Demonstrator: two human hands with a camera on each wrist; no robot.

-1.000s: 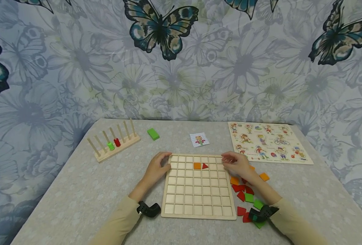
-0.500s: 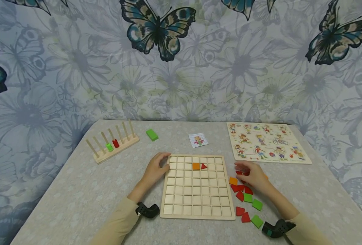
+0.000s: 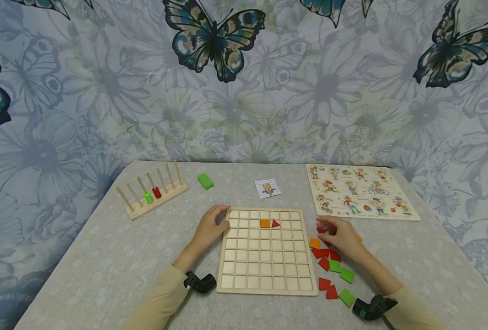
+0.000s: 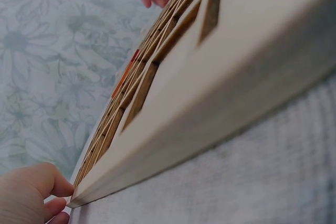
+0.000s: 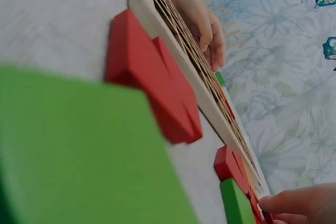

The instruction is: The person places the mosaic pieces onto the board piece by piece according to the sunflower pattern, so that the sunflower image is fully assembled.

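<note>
A wooden grid board (image 3: 266,250) lies on the table with an orange square tile (image 3: 265,223) and a red triangular tile (image 3: 275,223) in its cells. My left hand (image 3: 211,228) grips the board's far left corner, thumb along the left edge; the left wrist view shows the fingertips at that corner. To the right of the board, my right hand (image 3: 339,236) pinches a red tile (image 3: 320,230) between thumb and fingers, low over the loose tiles. Its fingers partly hide this tile and others beneath. In the right wrist view the thumb (image 5: 278,201) overlaps dark red tiles.
Loose red tiles (image 3: 324,284), green tiles (image 3: 347,275) and an orange tile (image 3: 315,243) lie along the board's right side. Farther back are a peg stand (image 3: 159,200) with green and red pieces, a green block (image 3: 205,181), a small picture card (image 3: 268,188) and a picture board (image 3: 361,191).
My right hand has left the board's far right corner and moved right and down to the loose tiles, staying there over the last half second. My left hand has stayed at its corner.
</note>
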